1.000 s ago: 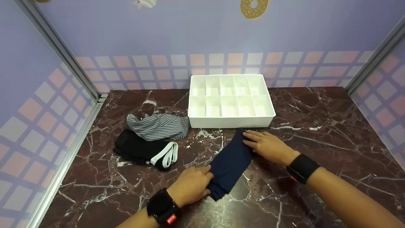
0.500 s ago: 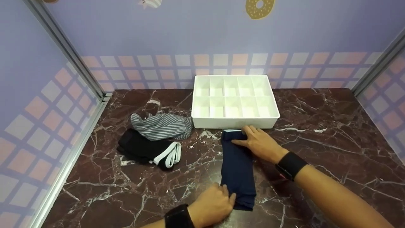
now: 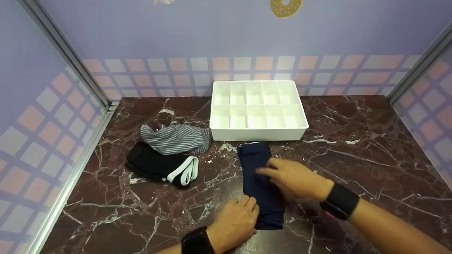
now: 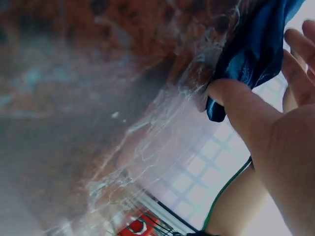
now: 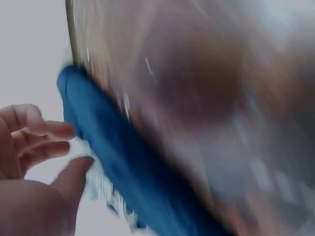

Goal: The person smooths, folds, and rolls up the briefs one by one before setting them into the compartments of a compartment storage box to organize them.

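Observation:
A navy cloth garment [image 3: 257, 180], folded into a long strip with a band at its far end, lies on the marble-patterned table. My left hand [image 3: 236, 220] is at its near left edge. In the left wrist view the thumb [image 4: 231, 93] touches the edge of the navy cloth [image 4: 256, 49], the other fingers spread loosely above. Over the strip's right side is my right hand [image 3: 296, 178], index finger extended. The right wrist view shows its loosely bent fingers [image 5: 47, 132] beside the cloth [image 5: 118, 152], apparently without gripping it.
A white divided box [image 3: 259, 134] with two rows of compartments stands behind the garment, against the patterned wall. To the left lie a grey striped cloth [image 3: 180, 139] and a folded black garment with white trim [image 3: 155, 162]. Walls border both sides.
The navy garment has turned from slanting to nearly straight towards the box. My right hand has come nearer along it, off its far end. My left hand has shifted right with the near end.

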Demonstrator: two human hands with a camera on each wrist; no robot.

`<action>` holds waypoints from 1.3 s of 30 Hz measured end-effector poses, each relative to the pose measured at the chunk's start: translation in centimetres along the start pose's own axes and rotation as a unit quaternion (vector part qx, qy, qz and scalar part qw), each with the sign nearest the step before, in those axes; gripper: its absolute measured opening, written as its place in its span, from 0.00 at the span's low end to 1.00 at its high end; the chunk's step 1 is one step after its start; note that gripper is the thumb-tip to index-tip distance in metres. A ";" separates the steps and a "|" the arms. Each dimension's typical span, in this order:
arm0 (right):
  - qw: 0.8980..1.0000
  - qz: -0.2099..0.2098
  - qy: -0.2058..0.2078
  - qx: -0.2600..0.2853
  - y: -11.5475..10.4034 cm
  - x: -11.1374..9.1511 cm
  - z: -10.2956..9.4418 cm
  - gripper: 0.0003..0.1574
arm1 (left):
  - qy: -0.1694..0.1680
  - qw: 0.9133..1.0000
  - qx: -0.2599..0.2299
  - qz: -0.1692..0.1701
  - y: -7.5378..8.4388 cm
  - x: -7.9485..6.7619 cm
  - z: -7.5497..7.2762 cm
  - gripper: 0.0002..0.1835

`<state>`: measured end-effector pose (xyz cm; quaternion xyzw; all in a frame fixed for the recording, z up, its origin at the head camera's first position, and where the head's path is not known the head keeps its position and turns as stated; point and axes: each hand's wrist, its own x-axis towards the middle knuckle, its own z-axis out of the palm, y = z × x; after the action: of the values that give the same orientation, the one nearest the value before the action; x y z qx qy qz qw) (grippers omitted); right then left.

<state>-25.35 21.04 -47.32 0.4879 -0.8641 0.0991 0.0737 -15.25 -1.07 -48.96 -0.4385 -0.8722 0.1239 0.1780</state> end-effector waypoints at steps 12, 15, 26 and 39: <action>0.997 -0.044 -0.063 -0.019 -5.7 -2.9 1.2 0.43 | 0.054 0.997 -0.055 0.028 -0.9 0.5 1.1 0.05; 0.998 -0.046 -0.044 -0.028 -6.0 -3.0 1.5 0.41 | 0.013 0.995 -0.099 0.009 -1.2 0.7 0.7 0.06; 0.996 -0.038 0.001 0.077 -5.6 -3.1 1.4 0.13 | -0.080 0.923 -0.356 -0.124 -2.3 1.4 0.5 0.10; 0.999 -0.024 0.026 0.032 -5.7 -3.1 2.3 0.14 | -0.054 0.957 -0.260 -0.117 -3.1 1.6 1.0 0.05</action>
<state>-18.95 20.18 -49.65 0.5082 -0.8461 0.1376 0.0826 -18.78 -1.61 -48.34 -0.3570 -0.9279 -0.1054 0.0236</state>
